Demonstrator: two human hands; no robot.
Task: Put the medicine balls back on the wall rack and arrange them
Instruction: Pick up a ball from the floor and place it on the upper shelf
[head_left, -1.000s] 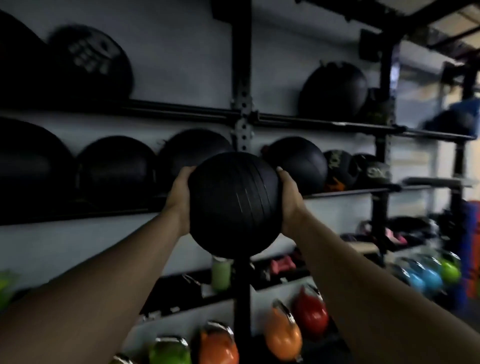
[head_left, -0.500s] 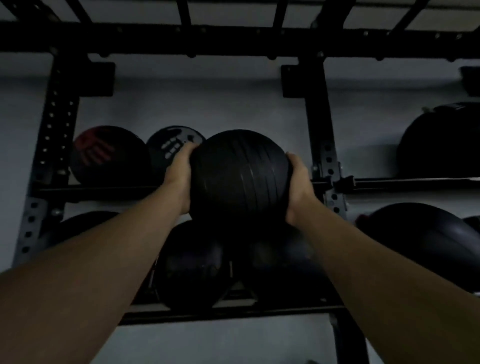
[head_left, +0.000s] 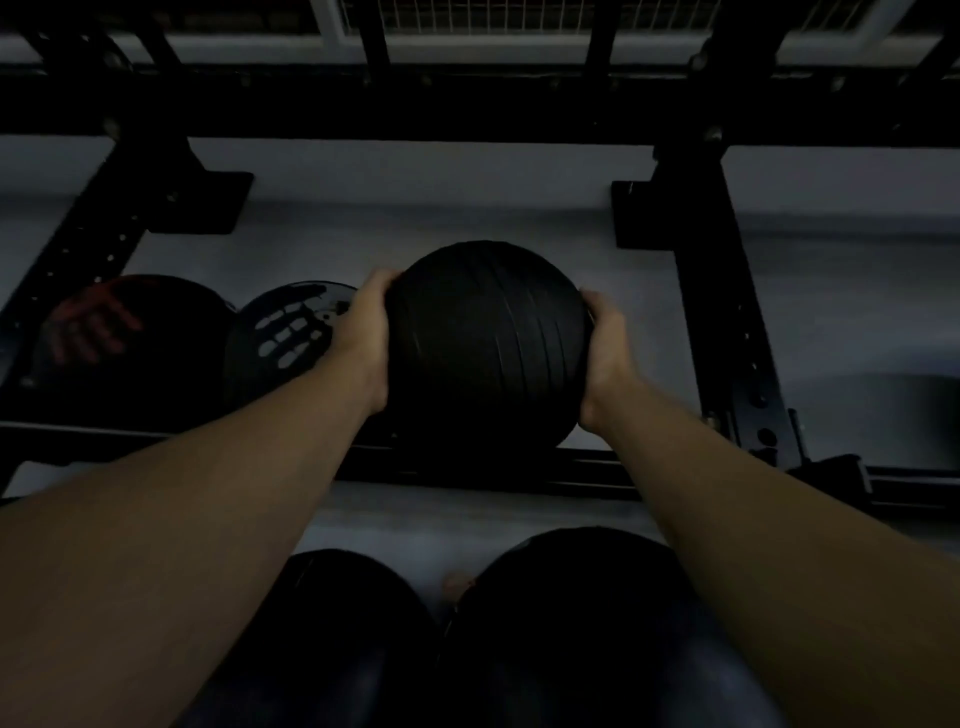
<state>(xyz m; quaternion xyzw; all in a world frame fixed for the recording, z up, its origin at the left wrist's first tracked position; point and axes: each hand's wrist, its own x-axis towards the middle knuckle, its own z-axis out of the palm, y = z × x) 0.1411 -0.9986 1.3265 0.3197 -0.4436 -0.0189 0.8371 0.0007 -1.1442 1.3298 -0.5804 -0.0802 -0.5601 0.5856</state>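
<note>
Both hands, left (head_left: 363, 338) and right (head_left: 605, 353), clasp opposite sides of the ribbed black medicine ball (head_left: 485, 348), held at the top shelf rail (head_left: 467, 470) just below them; it looks heavy and firm, its grooves aiding grip; palms belong at its widest flanks.

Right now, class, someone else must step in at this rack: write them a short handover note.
Left hand and right hand: grip on opposite sides of the black ribbed ball.
Ball is at the top shelf rail, right of the ball with white markings and the ball with red markings; whether it rests on the rail is unclear.
Two large balls sit on the shelf below.
Left: settle the ball, release, tidy the row.
</note>
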